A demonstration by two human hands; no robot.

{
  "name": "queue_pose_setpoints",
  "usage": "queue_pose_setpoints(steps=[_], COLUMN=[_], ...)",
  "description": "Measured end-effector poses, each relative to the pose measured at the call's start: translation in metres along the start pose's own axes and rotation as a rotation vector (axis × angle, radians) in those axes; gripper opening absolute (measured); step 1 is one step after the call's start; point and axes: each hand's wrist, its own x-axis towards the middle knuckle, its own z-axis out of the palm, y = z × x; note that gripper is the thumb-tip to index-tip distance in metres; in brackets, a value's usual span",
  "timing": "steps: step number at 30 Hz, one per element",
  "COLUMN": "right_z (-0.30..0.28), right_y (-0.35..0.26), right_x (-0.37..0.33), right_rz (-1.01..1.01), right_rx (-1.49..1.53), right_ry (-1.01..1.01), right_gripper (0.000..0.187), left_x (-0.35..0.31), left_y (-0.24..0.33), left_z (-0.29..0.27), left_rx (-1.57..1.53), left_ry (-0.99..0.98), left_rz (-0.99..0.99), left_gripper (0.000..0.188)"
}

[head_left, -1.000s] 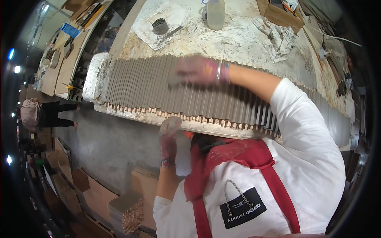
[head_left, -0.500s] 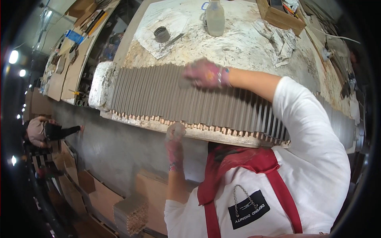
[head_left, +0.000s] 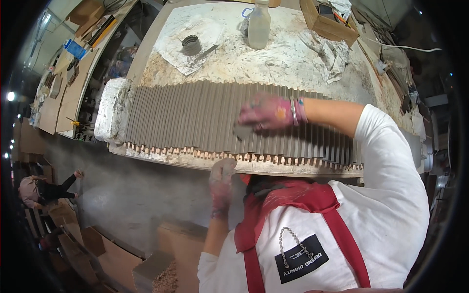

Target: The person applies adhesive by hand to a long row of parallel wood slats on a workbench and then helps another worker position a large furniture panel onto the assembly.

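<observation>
A long row of narrow grey-brown strips (head_left: 195,112) lies side by side across the work table, pale wooden ends sticking out along its near edge. Over the middle of the row is my right hand (head_left: 270,111) in a pink flowered glove, slightly blurred. Its fingers are closed on a small flat grey piece (head_left: 243,132) that touches the strips; its kind is unclear. My left hand (head_left: 222,173), in a dusty pink glove, is at the table's near edge against the wooden ends. Its fingers are curled together, and whatever they hold is hidden.
A white wrapped block (head_left: 111,110) stands at the row's left end. Farther back are a dark ring-shaped coil (head_left: 191,45) on paper, a cloudy bottle (head_left: 259,27), crumpled paper (head_left: 332,61) and a cardboard box (head_left: 337,29). Another person (head_left: 41,189) is at far left; cartons (head_left: 115,249) stand below.
My right hand has moved nearer and slightly right over the strips, the grey piece with it. My left hand has shifted slightly right along the near edge. The whole view has shifted a little.
</observation>
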Motion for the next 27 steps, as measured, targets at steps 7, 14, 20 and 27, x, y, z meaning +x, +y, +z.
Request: queue_pose_setpoints(steps=[7,14,20,27], right_z=[0.004,0.011,0.017,-0.017], right_y=[0.01,-0.018,-0.04,0.025], right_x=[0.02,0.039,0.006,0.013], right_rz=[0.241,0.12,-0.232,0.472], right_rx=[-0.019,0.285,0.178,-0.046], right_ry=[0.139,0.165,-0.065,-0.043], right_gripper=[0.039,0.036,0.036,0.031], left_x=[-0.004,-0.011,-0.023,-0.018], left_y=[0.01,0.024,0.014,0.011], left_z=[0.007,0.008,0.013,0.027], left_rx=[-0.102,-0.041,-0.202,-0.278], left_ry=[-0.009,-0.003,0.06,0.128], left_rz=[0.049,-0.13,0.028,-0.054], left_gripper=[0.027,0.036,0.038,0.027])
